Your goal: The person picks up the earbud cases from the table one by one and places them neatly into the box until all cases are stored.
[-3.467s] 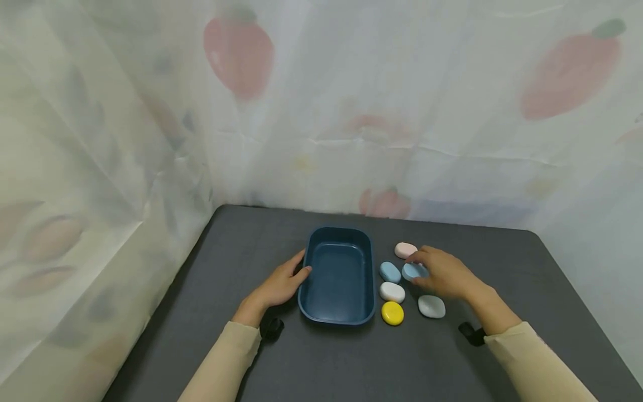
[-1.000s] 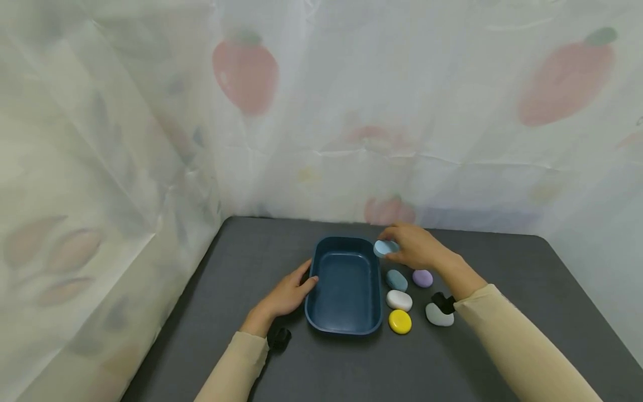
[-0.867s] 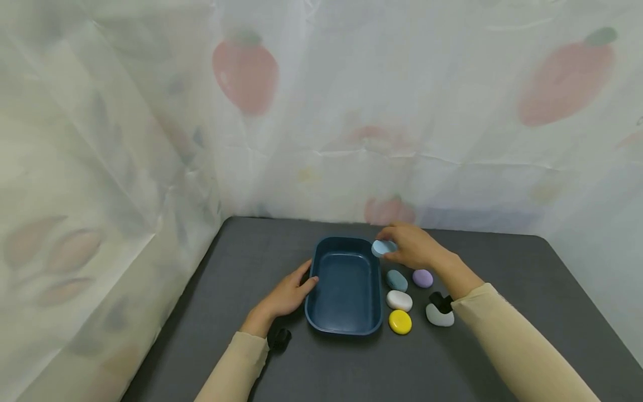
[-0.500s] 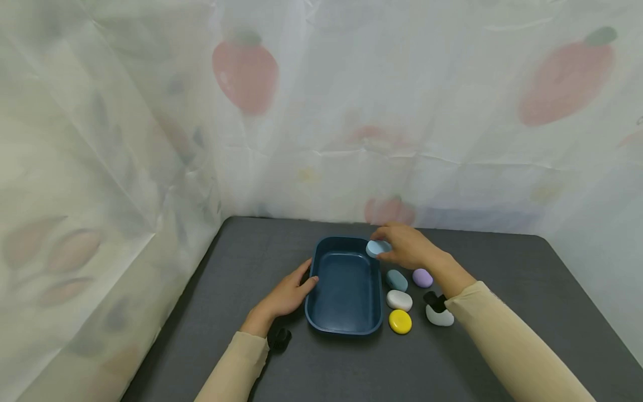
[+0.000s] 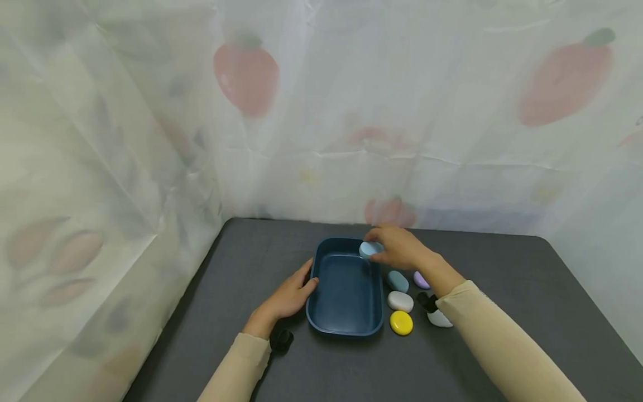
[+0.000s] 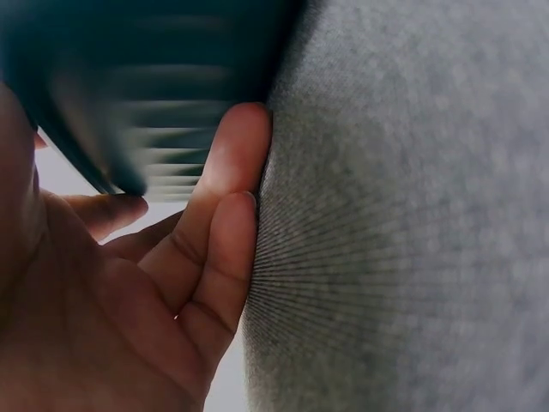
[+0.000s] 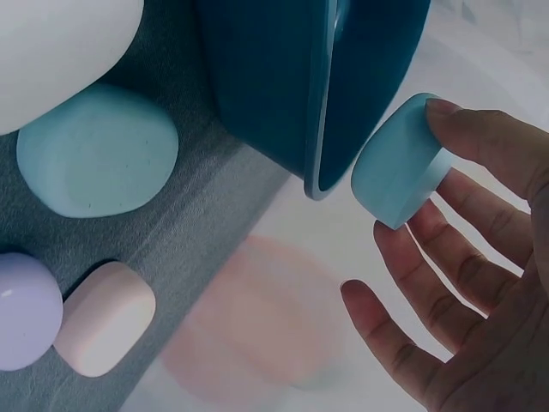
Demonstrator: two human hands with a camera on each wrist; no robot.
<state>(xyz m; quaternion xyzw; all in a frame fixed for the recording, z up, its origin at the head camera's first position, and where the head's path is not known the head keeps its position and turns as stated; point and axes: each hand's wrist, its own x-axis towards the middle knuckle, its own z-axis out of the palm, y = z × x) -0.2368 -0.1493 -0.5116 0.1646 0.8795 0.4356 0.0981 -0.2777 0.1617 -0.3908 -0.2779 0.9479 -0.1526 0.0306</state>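
Right hand [image 5: 400, 247]: pale-blue stone [image 5: 369, 249], pinched above tray [image 5: 344, 298] rim (mid-transfer, seemingly; calls for lowering). Left hand [image 5: 282, 297]: gripping tray side.

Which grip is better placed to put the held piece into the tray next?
Probably the right grip: it pinches the light blue piece at the far right corner of the blue tray, while the left grip holds the tray's left side.
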